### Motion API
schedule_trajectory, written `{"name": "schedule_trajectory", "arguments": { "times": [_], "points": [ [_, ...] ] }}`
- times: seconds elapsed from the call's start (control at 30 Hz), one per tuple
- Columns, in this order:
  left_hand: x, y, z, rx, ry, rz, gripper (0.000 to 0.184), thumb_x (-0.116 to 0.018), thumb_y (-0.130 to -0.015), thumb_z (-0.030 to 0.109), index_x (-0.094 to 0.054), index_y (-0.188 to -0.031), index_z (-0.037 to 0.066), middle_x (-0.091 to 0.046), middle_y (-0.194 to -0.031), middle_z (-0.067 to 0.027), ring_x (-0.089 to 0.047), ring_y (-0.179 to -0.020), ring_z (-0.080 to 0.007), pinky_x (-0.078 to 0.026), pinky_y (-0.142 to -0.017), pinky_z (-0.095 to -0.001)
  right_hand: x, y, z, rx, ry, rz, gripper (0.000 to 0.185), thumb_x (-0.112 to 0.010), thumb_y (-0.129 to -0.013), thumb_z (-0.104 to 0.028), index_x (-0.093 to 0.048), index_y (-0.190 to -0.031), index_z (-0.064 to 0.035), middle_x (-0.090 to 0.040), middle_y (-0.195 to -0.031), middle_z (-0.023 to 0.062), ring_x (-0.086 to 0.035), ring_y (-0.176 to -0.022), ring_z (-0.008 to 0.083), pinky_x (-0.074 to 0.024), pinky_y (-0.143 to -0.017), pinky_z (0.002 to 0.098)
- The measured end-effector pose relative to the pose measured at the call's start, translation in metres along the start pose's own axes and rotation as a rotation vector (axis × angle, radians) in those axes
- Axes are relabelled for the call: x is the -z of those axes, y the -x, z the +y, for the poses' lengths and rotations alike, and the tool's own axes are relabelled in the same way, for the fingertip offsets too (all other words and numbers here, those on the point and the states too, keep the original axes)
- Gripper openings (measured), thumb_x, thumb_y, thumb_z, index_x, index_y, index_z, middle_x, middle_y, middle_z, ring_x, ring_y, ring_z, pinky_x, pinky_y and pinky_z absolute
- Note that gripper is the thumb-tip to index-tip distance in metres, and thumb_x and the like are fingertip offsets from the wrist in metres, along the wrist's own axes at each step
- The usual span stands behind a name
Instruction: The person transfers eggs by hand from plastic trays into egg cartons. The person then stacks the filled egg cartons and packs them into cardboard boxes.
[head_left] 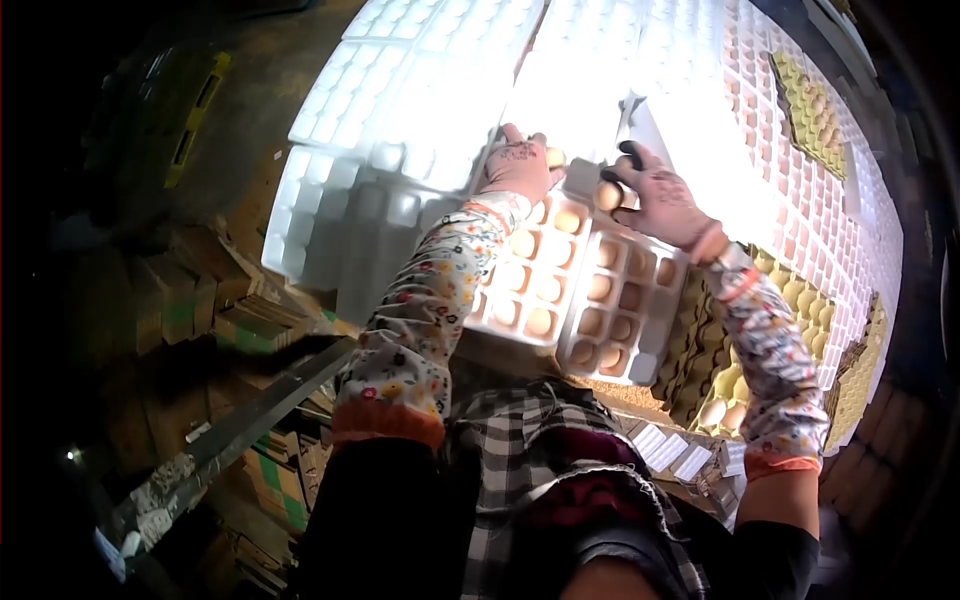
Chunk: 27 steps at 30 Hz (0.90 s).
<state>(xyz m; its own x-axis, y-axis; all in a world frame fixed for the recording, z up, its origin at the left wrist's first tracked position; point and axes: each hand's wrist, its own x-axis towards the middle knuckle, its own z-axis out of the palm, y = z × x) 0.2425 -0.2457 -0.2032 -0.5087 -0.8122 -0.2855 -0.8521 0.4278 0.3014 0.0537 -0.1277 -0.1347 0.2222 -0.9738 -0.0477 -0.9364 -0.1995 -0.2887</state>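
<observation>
My left hand [518, 172], in a pink work glove, is closed with its fingers curled down. A brown egg [555, 157] shows against its thumb side. My right hand [664, 200], gloved in pink with dark fingertips, grips another brown egg [608, 196] between thumb and fingers. Below the hands lie two white foam egg trays side by side. Brown eggs fill the visible cells of the left tray [556, 338], partly covered by my left forearm. In the right tray [645, 368] eggs sit in several cells, while a few cells at its right side hold none.
White foam trays [335, 95] spread over the far left, washed out by bright light. Trays of eggs [755, 110] stretch along the right, with yellow pulp trays [812, 115] on top. Brown pulp trays [690, 355] stand near my right forearm. A metal rail [245, 420] and cardboard boxes [165, 300] are lower left.
</observation>
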Motion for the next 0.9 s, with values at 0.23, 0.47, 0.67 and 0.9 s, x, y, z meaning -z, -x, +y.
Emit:
{"name": "schedule_trajectory", "arguments": {
  "times": [0.23, 0.47, 0.67, 0.9],
  "points": [
    [0.025, -0.052, -0.021, -0.186, 0.442, 0.233, 0.041, -0.057, -0.086, 0.021, -0.053, -0.125, 0.009, -0.050, -0.119, -0.0262, -0.060, -0.099, -0.0387, -0.050, -0.085, -0.0467, -0.038, -0.124, 0.047, -0.210, -0.150, -0.247, 0.035, -0.059, -0.081, -0.026, -0.069, -0.111, -0.0118, -0.067, -0.101, 0.0174, -0.065, -0.095, 0.0318, -0.0498, -0.086, 0.0413],
    [-0.049, -0.111, -0.034, -0.244, 0.117, 0.454, 0.045, -0.054, -0.084, 0.014, -0.049, -0.128, 0.008, -0.048, -0.123, -0.0201, -0.047, -0.115, -0.0365, -0.037, -0.098, -0.0505, -0.029, -0.120, 0.055, -0.392, -1.079, 0.024, 0.032, -0.053, -0.096, -0.019, -0.062, -0.120, 0.0001, -0.068, -0.102, 0.0061, -0.058, -0.088, 0.0144, -0.0476, -0.080, 0.0287],
    [0.008, -0.039, 0.038, -0.512, 0.801, 0.493, 0.035, -0.059, -0.087, 0.008, -0.057, -0.120, -0.003, -0.059, -0.115, -0.0197, -0.061, -0.100, -0.0347, -0.048, -0.091, -0.0419, 0.136, 0.152, 0.043, -0.557, -0.976, 0.574, 0.039, -0.047, -0.101, -0.024, -0.057, -0.125, 0.0044, -0.064, -0.113, 0.0047, -0.060, -0.091, 0.0108, -0.0476, -0.085, 0.0258],
    [-0.013, 0.216, 0.255, -1.295, 0.163, -0.036, 0.059, -0.072, -0.079, 0.034, -0.052, -0.127, 0.005, -0.050, -0.111, -0.0127, -0.055, -0.093, -0.0259, -0.044, -0.082, -0.0341, 0.121, 0.396, -0.030, -1.153, -0.734, 0.291, 0.049, -0.072, -0.083, -0.020, -0.058, -0.127, -0.0034, -0.066, -0.108, 0.0105, -0.064, -0.088, 0.0150, -0.0524, -0.077, 0.0286]
  ]
}}
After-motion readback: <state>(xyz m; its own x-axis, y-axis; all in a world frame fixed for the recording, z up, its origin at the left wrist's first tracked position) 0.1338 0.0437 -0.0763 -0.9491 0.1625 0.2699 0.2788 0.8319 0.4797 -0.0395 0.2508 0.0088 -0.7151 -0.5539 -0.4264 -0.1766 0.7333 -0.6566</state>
